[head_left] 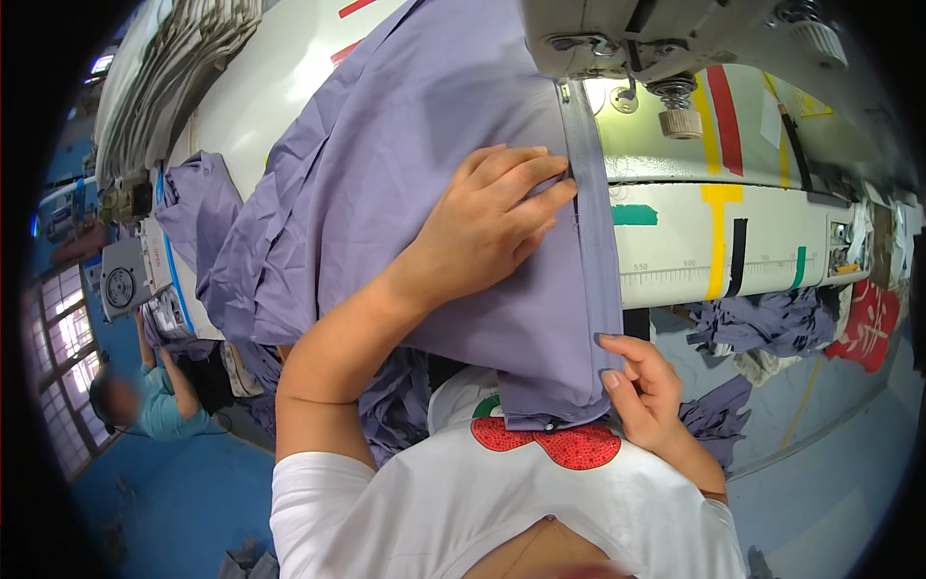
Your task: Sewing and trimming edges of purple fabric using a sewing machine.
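A large piece of purple fabric (386, 222) spreads over the sewing table and hangs down toward my lap. A narrow grey-purple strip, which looks like a zipper (585, 183), runs along its right edge up to the sewing machine head (675, 48). My left hand (492, 217) lies on the cloth with fingers stretched out, their tips at the strip. Lower down, my right hand (646, 386) holds the right edge of the fabric between thumb and fingers; some of its fingers are partly hidden.
Right of the fabric lies the table's front edge with a ruler scale (675, 273) and coloured tape. Stacked grey cloth (178, 72) stands at the far left. More purple pieces (762, 318) lie beyond the table at right. Another person (159, 400) works at the left.
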Action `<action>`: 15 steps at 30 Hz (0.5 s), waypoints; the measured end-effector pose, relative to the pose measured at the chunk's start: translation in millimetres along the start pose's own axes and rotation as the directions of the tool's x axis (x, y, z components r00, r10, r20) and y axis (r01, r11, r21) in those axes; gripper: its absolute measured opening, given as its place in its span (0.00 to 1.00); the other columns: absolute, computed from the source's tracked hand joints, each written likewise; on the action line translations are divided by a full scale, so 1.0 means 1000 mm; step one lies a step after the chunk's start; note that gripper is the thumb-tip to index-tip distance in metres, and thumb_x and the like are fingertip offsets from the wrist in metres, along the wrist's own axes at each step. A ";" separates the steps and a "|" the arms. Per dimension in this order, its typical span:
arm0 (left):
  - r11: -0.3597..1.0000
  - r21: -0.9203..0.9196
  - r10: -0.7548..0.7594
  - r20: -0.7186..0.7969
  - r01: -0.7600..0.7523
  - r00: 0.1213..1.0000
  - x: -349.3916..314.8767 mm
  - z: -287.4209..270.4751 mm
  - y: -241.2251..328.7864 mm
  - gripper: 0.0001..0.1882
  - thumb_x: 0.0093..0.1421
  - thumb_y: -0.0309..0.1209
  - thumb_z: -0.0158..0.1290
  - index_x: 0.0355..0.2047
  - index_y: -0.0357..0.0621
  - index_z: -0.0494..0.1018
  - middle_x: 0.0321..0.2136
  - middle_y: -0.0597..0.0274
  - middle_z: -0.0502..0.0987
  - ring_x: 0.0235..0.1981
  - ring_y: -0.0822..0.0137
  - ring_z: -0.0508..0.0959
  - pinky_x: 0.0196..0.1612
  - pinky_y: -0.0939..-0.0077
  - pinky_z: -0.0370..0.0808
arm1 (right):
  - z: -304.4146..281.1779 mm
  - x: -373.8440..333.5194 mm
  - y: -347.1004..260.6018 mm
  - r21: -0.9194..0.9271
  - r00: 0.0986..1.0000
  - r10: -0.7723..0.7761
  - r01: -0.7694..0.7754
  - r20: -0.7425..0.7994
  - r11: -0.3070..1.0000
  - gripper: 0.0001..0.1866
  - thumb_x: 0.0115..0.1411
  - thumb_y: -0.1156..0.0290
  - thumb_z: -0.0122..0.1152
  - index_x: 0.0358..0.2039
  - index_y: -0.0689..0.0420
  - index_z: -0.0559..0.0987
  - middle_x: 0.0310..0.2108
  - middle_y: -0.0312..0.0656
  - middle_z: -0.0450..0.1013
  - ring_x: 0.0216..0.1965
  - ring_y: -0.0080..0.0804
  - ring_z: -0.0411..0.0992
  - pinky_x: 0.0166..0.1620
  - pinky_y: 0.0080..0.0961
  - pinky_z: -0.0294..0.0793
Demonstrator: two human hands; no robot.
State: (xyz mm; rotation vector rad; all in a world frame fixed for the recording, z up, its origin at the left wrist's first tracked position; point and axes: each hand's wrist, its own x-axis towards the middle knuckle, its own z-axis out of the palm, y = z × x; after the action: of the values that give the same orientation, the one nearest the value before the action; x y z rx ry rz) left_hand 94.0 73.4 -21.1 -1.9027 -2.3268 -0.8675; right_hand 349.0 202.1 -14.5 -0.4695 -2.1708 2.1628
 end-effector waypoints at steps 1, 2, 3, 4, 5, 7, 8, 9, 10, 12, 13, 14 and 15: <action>1.000 0.017 -0.012 0.005 0.012 1.000 0.001 -0.001 0.002 0.21 0.51 0.25 0.58 0.48 0.44 0.74 0.50 0.57 0.73 0.53 0.54 0.71 0.56 0.57 0.68 | 0.000 0.001 0.002 0.000 1.000 -0.002 0.002 -0.005 1.000 0.20 0.58 0.82 0.55 0.53 0.66 0.73 0.16 0.32 0.59 0.17 0.17 0.54 0.22 0.18 0.53; 0.999 0.034 -0.024 0.010 0.023 1.000 0.002 -0.001 0.004 0.22 0.51 0.25 0.58 0.49 0.44 0.74 0.50 0.58 0.73 0.53 0.54 0.71 0.56 0.57 0.67 | 0.001 0.003 0.005 -0.021 1.000 -0.007 0.007 -0.005 1.000 0.20 0.58 0.82 0.55 0.53 0.66 0.73 0.16 0.33 0.59 0.17 0.17 0.54 0.22 0.18 0.53; 0.999 0.034 -0.019 0.011 0.018 1.000 0.002 -0.002 0.004 0.22 0.51 0.25 0.58 0.49 0.44 0.74 0.50 0.58 0.73 0.53 0.54 0.71 0.56 0.57 0.67 | 0.001 0.005 0.006 -0.042 1.000 -0.012 0.012 -0.005 0.999 0.19 0.58 0.82 0.55 0.52 0.66 0.73 0.16 0.33 0.60 0.16 0.17 0.55 0.22 0.18 0.53; 0.999 0.034 -0.015 0.029 0.014 0.999 0.002 -0.004 0.005 0.22 0.52 0.26 0.58 0.50 0.44 0.74 0.51 0.58 0.73 0.53 0.55 0.71 0.56 0.57 0.67 | 0.001 0.005 0.006 -0.042 1.000 -0.013 0.013 -0.010 0.999 0.19 0.58 0.82 0.55 0.52 0.66 0.73 0.16 0.33 0.60 0.16 0.17 0.55 0.22 0.18 0.53; 0.999 0.034 -0.010 0.049 0.009 0.999 0.002 -0.005 0.005 0.23 0.52 0.26 0.58 0.50 0.45 0.74 0.51 0.58 0.73 0.53 0.55 0.71 0.57 0.57 0.66 | 0.001 0.005 0.006 -0.059 1.000 -0.030 0.030 -0.004 0.998 0.20 0.58 0.82 0.55 0.52 0.66 0.73 0.16 0.33 0.61 0.16 0.17 0.56 0.21 0.18 0.54; 0.999 0.033 -0.008 0.065 0.006 0.998 0.003 -0.006 0.006 0.23 0.52 0.26 0.58 0.50 0.45 0.74 0.52 0.58 0.72 0.53 0.55 0.71 0.57 0.57 0.66 | 0.001 0.005 0.006 -0.073 0.999 -0.046 0.046 0.002 0.996 0.20 0.58 0.83 0.55 0.53 0.66 0.72 0.16 0.34 0.61 0.16 0.18 0.57 0.21 0.18 0.54; 0.999 0.033 -0.008 0.079 0.006 0.997 0.004 -0.006 0.006 0.23 0.52 0.27 0.58 0.51 0.46 0.74 0.52 0.59 0.72 0.52 0.55 0.71 0.56 0.57 0.66 | 0.001 0.005 0.006 -0.060 0.998 -0.059 0.059 0.007 0.996 0.20 0.58 0.83 0.55 0.53 0.66 0.72 0.16 0.34 0.62 0.16 0.18 0.57 0.21 0.19 0.55; 0.999 0.034 -0.006 0.082 0.003 0.997 0.004 -0.006 0.006 0.23 0.52 0.27 0.58 0.51 0.46 0.74 0.52 0.59 0.72 0.52 0.55 0.71 0.56 0.57 0.66 | 0.001 0.005 0.005 -0.047 0.997 -0.073 0.074 0.013 0.996 0.20 0.58 0.83 0.55 0.53 0.66 0.72 0.17 0.35 0.63 0.16 0.19 0.58 0.21 0.19 0.56; 0.999 0.029 -0.017 0.085 0.014 0.996 0.004 -0.006 0.006 0.23 0.52 0.27 0.58 0.51 0.47 0.74 0.52 0.59 0.72 0.52 0.55 0.70 0.56 0.57 0.66 | 0.001 0.005 0.005 -0.044 0.997 -0.074 0.074 0.011 0.996 0.20 0.58 0.83 0.55 0.53 0.66 0.72 0.17 0.35 0.63 0.16 0.19 0.58 0.21 0.19 0.56; 0.999 0.022 -0.025 0.089 0.023 0.996 0.005 -0.006 0.007 0.23 0.53 0.28 0.58 0.51 0.47 0.74 0.53 0.59 0.71 0.51 0.56 0.70 0.57 0.58 0.65 | 0.001 0.006 0.003 -0.037 0.998 -0.053 0.054 0.027 0.998 0.20 0.58 0.82 0.55 0.53 0.66 0.72 0.16 0.35 0.63 0.16 0.19 0.58 0.21 0.19 0.56; 0.998 0.050 -0.038 0.110 0.033 0.993 0.005 -0.007 0.009 0.23 0.53 0.29 0.57 0.52 0.48 0.73 0.53 0.59 0.71 0.51 0.56 0.69 0.56 0.59 0.65 | 0.000 0.006 0.003 -0.037 0.998 -0.052 0.053 0.024 0.998 0.20 0.58 0.82 0.55 0.53 0.66 0.72 0.16 0.35 0.63 0.16 0.19 0.58 0.21 0.19 0.56; 0.996 0.078 -0.052 0.130 0.042 0.990 0.006 -0.008 0.010 0.24 0.53 0.30 0.57 0.53 0.48 0.73 0.53 0.60 0.71 0.51 0.56 0.69 0.56 0.60 0.64 | 0.000 0.006 0.004 -0.027 0.999 -0.031 0.032 0.028 0.999 0.20 0.59 0.82 0.55 0.53 0.66 0.72 0.16 0.35 0.63 0.16 0.19 0.58 0.21 0.19 0.56; 0.996 0.079 -0.052 0.130 0.042 0.990 0.008 -0.010 0.011 0.24 0.53 0.30 0.57 0.53 0.48 0.73 0.53 0.60 0.71 0.51 0.56 0.69 0.56 0.60 0.64 | 0.001 0.006 0.005 -0.017 0.999 -0.012 0.013 0.035 1.000 0.20 0.59 0.82 0.55 0.53 0.65 0.72 0.16 0.35 0.62 0.16 0.19 0.58 0.21 0.19 0.56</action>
State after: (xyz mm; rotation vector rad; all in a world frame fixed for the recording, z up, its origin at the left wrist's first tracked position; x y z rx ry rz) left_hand 98.6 77.6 -5.1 -1.9390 -2.4495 -0.6648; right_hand 343.9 202.9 -20.4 -0.4207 -2.2057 2.1643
